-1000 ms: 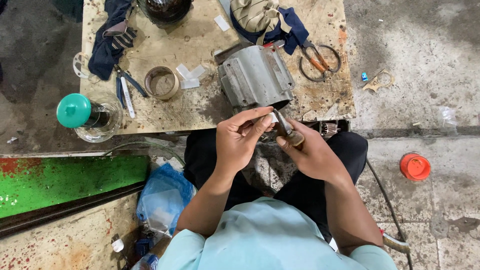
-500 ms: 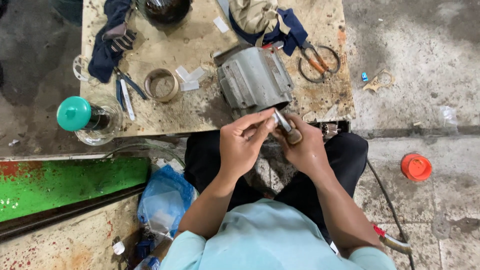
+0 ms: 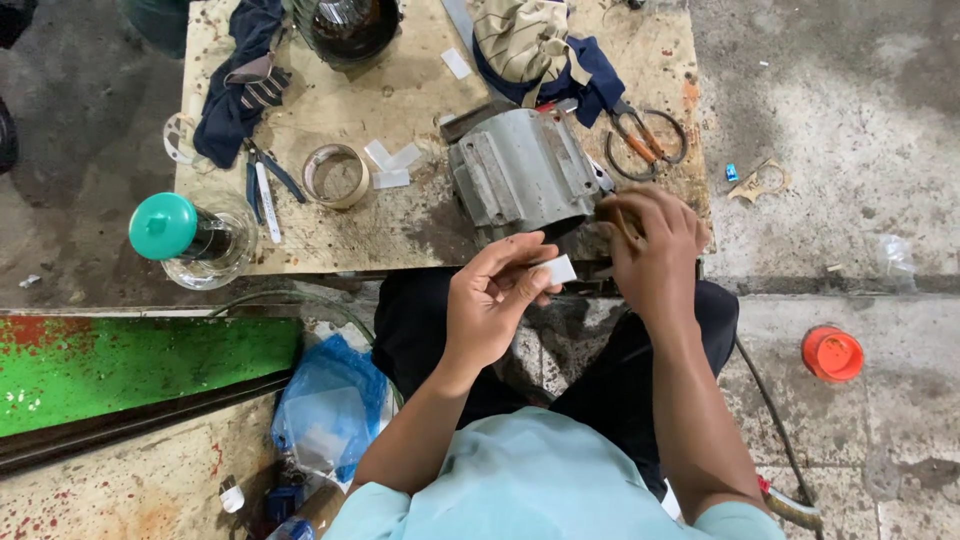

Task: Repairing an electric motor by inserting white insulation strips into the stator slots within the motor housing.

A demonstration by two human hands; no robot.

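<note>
At the near edge of the counter [image 3: 330, 225], both hands are raised over the lap. Left hand [image 3: 490, 310]: grip narrow, thumb and forefinger pinched on a small white strip [image 3: 556, 268], held level just below the counter edge. Right hand [image 3: 652, 250]: fingers curled over something dark at the counter edge; the hand hides what it is and whether it is held, so I cannot tell the state of this grip. The two hands are near each other but apart.

Grey metal motor housing [image 3: 522, 175] lies on the counter, just beyond the white strip and touching or just beside the right hand's knuckles. Scissors [image 3: 645, 135] with orange handles lie to its right. Left of it: loose white strips [image 3: 390, 165], a metal ring [image 3: 335, 175], blue-handled pliers [image 3: 265, 180], and a bottle with a teal cap [image 3: 165, 228] at the corner. Orange lid [image 3: 832, 353] on the floor, well apart.
</note>
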